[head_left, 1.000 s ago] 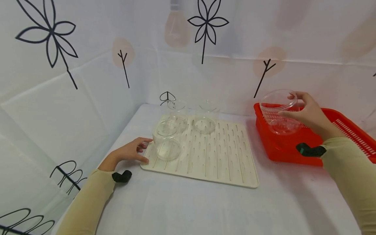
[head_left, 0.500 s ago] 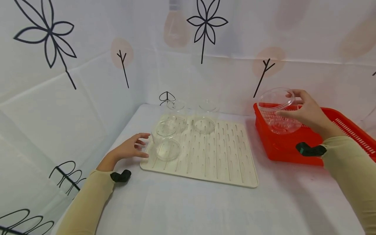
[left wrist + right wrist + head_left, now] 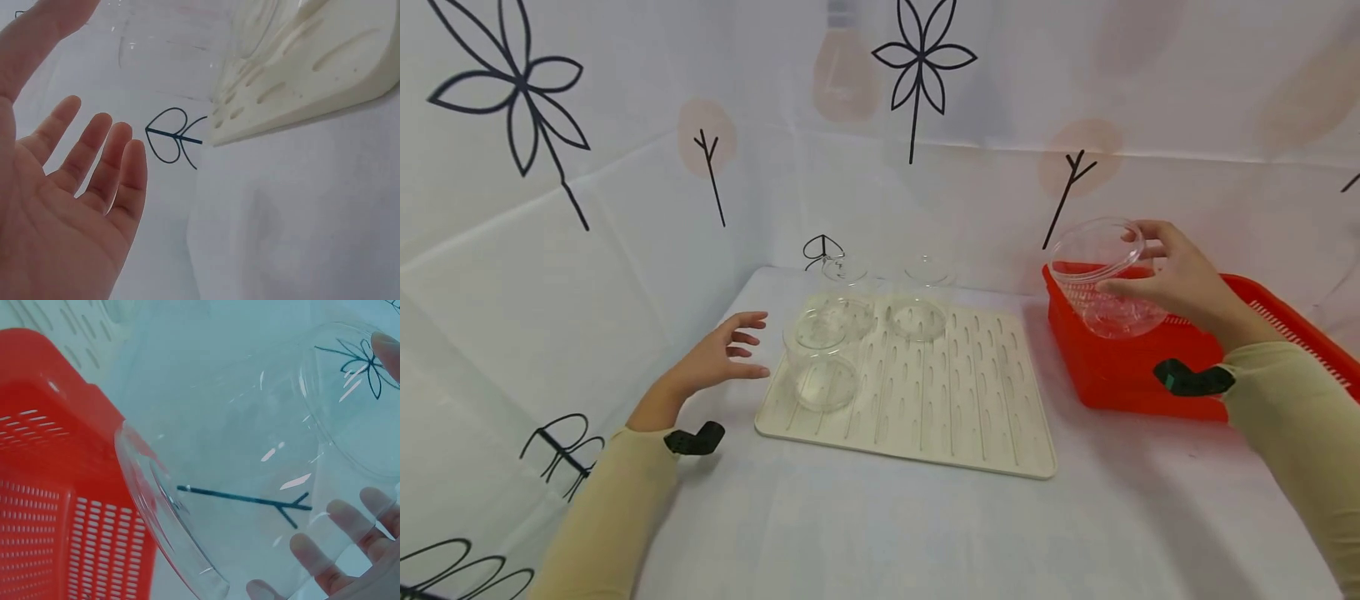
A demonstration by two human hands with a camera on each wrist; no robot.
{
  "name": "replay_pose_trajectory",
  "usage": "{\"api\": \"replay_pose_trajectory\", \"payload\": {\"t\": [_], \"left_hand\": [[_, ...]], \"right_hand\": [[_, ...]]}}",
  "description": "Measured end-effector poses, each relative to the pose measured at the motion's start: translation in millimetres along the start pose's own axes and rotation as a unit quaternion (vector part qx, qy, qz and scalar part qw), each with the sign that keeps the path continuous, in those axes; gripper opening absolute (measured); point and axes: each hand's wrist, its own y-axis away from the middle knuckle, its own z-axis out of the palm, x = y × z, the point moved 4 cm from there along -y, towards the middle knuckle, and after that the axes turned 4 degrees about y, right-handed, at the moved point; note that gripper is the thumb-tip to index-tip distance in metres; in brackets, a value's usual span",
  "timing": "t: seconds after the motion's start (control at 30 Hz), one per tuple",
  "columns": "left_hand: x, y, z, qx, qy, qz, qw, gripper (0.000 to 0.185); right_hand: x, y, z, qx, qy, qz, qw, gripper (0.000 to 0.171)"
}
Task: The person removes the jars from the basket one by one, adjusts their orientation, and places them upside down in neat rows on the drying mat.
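Right grip [image 3: 1172,279]: fingers curled round clear tub [image 3: 1101,275], tilted, held above red basket [image 3: 1120,375] at right. Left grip [image 3: 722,358]: fingers spread, empty, just left of upturned tub [image 3: 822,360] draining on cream mat [image 3: 955,417], counter [image 3: 880,525] beneath.

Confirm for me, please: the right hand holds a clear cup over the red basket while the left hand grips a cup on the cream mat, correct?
Not quite. The left hand grips nothing: in the head view it hangs open beside the cream mat, fingers spread, apart from the nearest cup. The right hand does hold a clear cup over the red basket.
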Motion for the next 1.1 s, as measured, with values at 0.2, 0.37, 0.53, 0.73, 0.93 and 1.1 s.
{"api": "replay_pose_trajectory", "payload": {"t": [0.2,0.37,0.53,0.73,0.93,1.1], "left_hand": [[19.7,-0.2,-7.0,0.016,0.009,0.015,0.9997,0.083],[34.6,-4.4,-8.1,0.025,0.013,0.023,0.9994,0.083],[51.0,-8.2,-6.1,0.030,0.014,0.027,0.9991,0.086],[63.9,-15.1,-1.1,0.033,0.023,0.038,0.9985,0.085],[72.6,-23.5,4.0,0.032,0.029,0.059,0.9973,0.084],[80.9,-31.0,10.4,0.030,0.035,0.071,0.9964,0.083]], "right_hand": [[-11.3,1.1,2.4,-0.003,0.003,-0.018,1.000,0.086],[-18.7,-0.6,6.5,-0.012,0.004,-0.028,1.000,0.088],[-26.2,-1.4,10.1,-0.015,0.010,-0.039,0.999,0.087],[-33.9,-0.6,16.4,-0.027,0.007,-0.042,0.999,0.090],[-40.0,-2.6,23.8,-0.032,0.002,-0.049,0.998,0.090],[-44.6,-2.0,28.4,-0.040,-0.009,-0.054,0.998,0.088]]}}
